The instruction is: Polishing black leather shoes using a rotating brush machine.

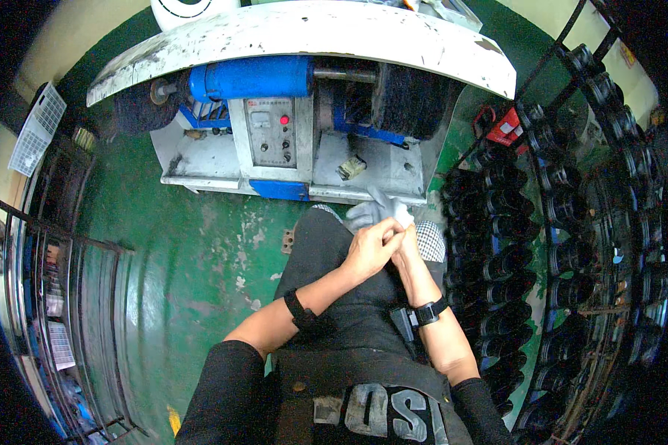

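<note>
My left hand [371, 248] is bare and closed, its fingertips pinching at my right wrist beside the white cuff of a grey work glove [401, 213]. My right hand [367, 211] appears to be inside that glove, its grey fingers spread apart and pointing up and to the left. Both hands are above my knees, close to the front edge of a machine. A black band circles my left forearm, and a black strap with a small device sits on the right one. How far the glove is pulled on is partly hidden by my left fingers.
Ahead stands a white and blue machine [274, 133] with dark brush wheels [416, 100] and a control panel. A small crumpled item [351, 167] lies on its ledge. Racks of black shoes or boots [497, 259] crowd the right. Metal shelving [59, 311] lines the left.
</note>
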